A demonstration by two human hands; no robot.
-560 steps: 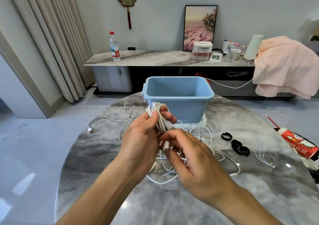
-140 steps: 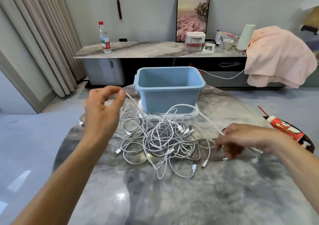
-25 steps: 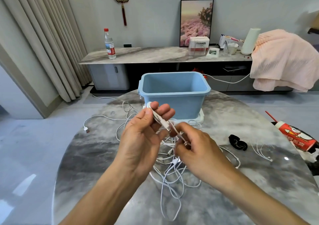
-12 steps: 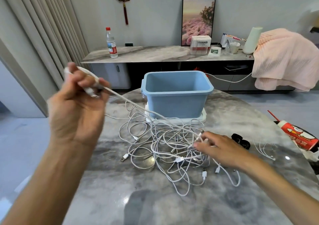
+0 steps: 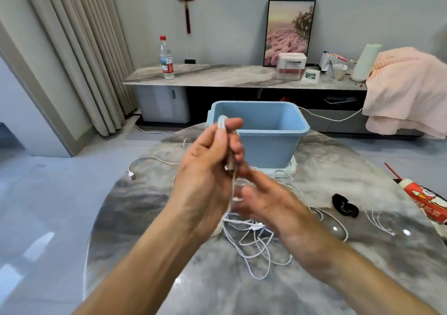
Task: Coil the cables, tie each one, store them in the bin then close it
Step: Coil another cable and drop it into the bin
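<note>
The left hand [image 5: 208, 167] is raised, fingers curled around a folded white cable [image 5: 223, 123]. The right hand [image 5: 261, 201], just beside and below it, is motion-blurred; its grip cannot be determined. Loose white cables [image 5: 254, 242] lie tangled beneath both hands. The blue bin [image 5: 263, 131] stands open just beyond the hands. Black ties [image 5: 344, 206] lie right of the right hand.

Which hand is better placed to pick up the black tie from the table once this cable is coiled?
The right hand: the black tie lies on its side of the table, and the left hand grips the coiled cable.
</note>
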